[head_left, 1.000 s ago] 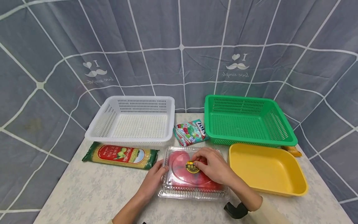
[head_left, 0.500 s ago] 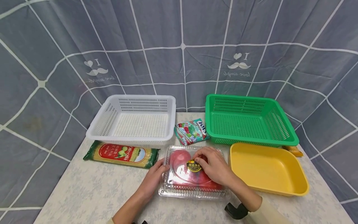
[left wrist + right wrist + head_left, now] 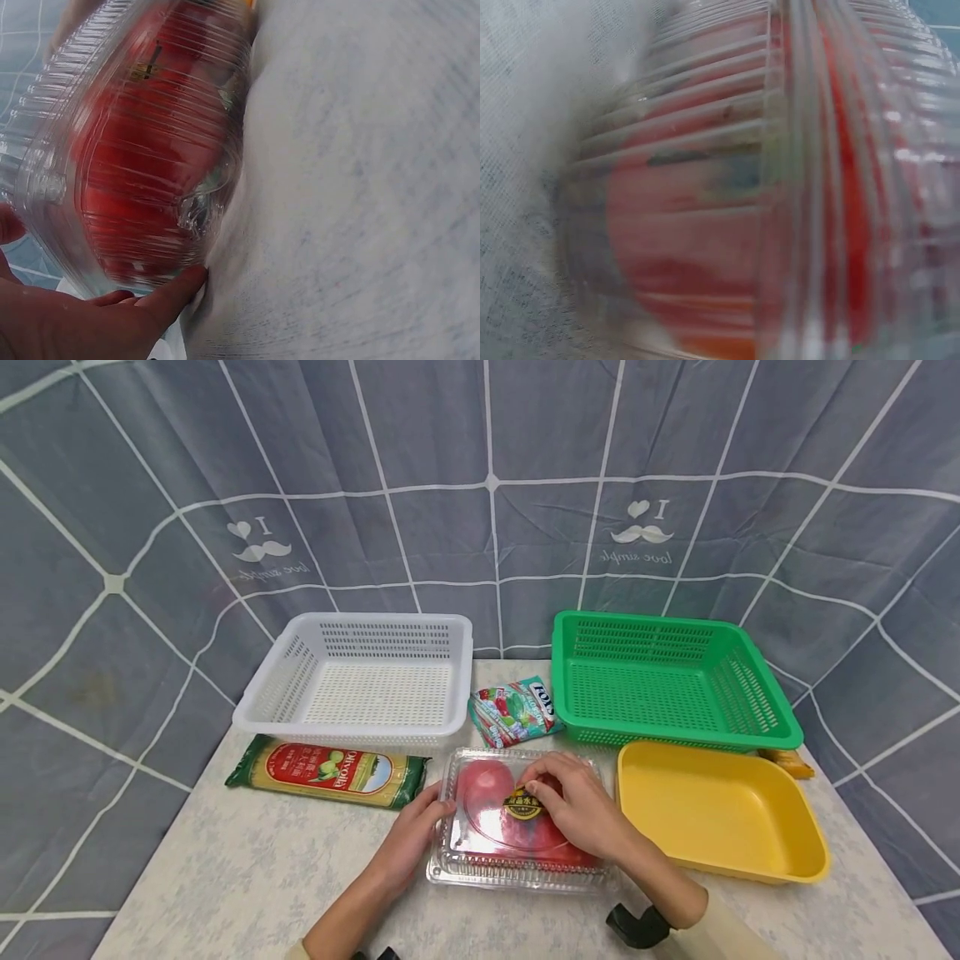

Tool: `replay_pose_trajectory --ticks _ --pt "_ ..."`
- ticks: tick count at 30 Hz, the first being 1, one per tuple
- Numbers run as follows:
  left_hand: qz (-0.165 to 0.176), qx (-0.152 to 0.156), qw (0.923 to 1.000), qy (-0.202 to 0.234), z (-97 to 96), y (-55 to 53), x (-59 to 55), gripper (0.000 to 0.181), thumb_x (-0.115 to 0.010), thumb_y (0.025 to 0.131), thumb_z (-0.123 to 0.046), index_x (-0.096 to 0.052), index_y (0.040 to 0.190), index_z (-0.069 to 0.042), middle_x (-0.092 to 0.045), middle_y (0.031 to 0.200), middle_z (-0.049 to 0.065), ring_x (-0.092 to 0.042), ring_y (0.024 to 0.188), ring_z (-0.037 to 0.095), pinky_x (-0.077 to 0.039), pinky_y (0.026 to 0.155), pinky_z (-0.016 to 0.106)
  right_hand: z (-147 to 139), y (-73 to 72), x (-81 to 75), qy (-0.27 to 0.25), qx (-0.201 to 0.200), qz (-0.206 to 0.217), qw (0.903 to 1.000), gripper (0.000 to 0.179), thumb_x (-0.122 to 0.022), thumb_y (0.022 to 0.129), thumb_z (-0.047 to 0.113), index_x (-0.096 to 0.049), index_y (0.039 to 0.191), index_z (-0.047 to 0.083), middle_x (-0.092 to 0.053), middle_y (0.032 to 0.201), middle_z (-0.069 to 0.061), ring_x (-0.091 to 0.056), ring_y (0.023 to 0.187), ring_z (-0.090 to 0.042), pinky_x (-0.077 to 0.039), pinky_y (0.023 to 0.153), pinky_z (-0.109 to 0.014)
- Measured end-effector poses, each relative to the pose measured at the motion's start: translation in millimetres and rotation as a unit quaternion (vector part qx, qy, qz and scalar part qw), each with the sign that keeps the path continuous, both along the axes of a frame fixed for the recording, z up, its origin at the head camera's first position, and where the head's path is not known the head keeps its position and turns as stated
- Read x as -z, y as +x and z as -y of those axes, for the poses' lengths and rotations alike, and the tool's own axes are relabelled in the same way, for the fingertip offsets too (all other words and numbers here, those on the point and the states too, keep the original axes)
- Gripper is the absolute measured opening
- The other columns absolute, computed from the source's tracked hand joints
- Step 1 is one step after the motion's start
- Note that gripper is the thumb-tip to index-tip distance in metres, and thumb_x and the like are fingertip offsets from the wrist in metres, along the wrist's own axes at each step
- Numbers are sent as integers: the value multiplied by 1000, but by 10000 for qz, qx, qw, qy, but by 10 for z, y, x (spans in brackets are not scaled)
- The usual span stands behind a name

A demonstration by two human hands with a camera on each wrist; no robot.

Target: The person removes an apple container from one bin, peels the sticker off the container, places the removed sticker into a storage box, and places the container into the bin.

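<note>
A clear plastic clamshell box [image 3: 480, 852] holding round red fruit like tomatoes [image 3: 486, 781] sits on the table. My left hand [image 3: 408, 835] grips its left edge, thumb at the lid; in the left wrist view a fingertip [image 3: 187, 281] reaches the bottom corner. Over the lid, my right hand [image 3: 573, 802] has thumb and forefinger pinching the upper edge of a black-and-gold sticker [image 3: 522, 807]. The fingers partly cover the sticker and the lid's right side. The right wrist view, blurred, shows only the box's ribbed side [image 3: 705, 180].
Behind stand a white basket [image 3: 352, 732] and a green basket [image 3: 675, 737], with a candy bag [image 3: 513, 712] between them. A bag of spaghetti [image 3: 330, 772] lies left of the box. To the right are a yellow tray [image 3: 712, 810] and a yellow packet [image 3: 787, 763] partly hidden behind it.
The right fingers keep pinching the sticker, whose upper edge now looks bent and darker. The left hand and the box hold their place; the head view has shifted slightly.
</note>
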State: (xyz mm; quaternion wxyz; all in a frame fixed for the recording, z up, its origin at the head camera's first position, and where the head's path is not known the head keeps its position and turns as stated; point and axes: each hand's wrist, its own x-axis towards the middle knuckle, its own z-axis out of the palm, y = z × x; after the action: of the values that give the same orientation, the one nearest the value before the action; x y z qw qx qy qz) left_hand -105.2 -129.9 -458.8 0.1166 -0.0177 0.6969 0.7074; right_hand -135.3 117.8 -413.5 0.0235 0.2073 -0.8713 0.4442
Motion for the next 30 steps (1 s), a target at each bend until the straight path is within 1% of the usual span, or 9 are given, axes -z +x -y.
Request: replay_pose_trajectory --ticks 2,4,6,10,15,20,25,30 --pt "6 -6 10000 -6 -3 -2 1 57 -52 94 -23 -38 143 1 -47 137 16 -44 120 25 -35 98 37 -12 3 -14 -156 66 126 9998 9 -65 92 11 -66 92 20 -62 92 9 -55 88 -11 -45 85 -35" --pt "5 -25 10000 -23 -5 -6 5 57 -52 94 -22 -38 143 1 -47 138 16 -43 122 25 -33 100 39 -22 5 -26 -268 134 241 9993 9 -64 92 11 -66 93 20 -62 94 6 -55 87 -13 -48 76 -31" --pt "4 -40 10000 -21 -8 -8 6 57 -52 94 -23 -38 143 1 -48 137 16 -42 123 26 -30 102 42 -32 4 -35 -293 186 295 9990 9 -64 92 11 -66 94 20 -62 95 6 -55 88 -13 -49 73 -29" --pt "-16 -48 10000 -30 -12 -5 5 57 -53 93 -23 -39 143 1 -47 138 16 -41 125 27 -28 104 45 -42 6 -50 -183 173 261 9993 11 -65 91 10 -66 94 20 -62 95 9 -55 89 -12 -48 75 -31" --pt "-9 -43 10000 -67 -10 -3 7 56 -53 94 -24 -40 142 0 -48 137 15 -42 122 25 -30 102 41 -47 5 -57 -71 157 282 9995 12 -67 90 10 -67 93 22 -62 93 12 -54 88 -13 -47 75 -33" --pt "-32 -29 10000 -70 -9 0 4 55 -52 94 -24 -40 142 0 -49 136 14 -44 121 24 -32 101 40 -44 -3 -62 169 171 349 9991 10 -68 89 12 -68 92 22 -61 92 11 -53 87 -13 -47 74 -34" --pt "-63 -5 10000 -45 -4 -2 12 55 -53 94 -24 -40 142 0 -49 136 15 -44 120 25 -33 99 41 -53 -5 -89 215 112 492 9985 9 -68 90 12 -68 93 21 -61 92 12 -54 87 -13 -48 74 -32" --pt "-89 -3 9999 -48 3 -5 23 54 -54 94 -24 -42 141 -2 -50 135 14 -46 119 24 -35 98 38 -88 -12 -112 231 -15 540 9983 9 -66 91 12 -67 94 21 -62 91 10 -55 83 -13 -49 70 -28"
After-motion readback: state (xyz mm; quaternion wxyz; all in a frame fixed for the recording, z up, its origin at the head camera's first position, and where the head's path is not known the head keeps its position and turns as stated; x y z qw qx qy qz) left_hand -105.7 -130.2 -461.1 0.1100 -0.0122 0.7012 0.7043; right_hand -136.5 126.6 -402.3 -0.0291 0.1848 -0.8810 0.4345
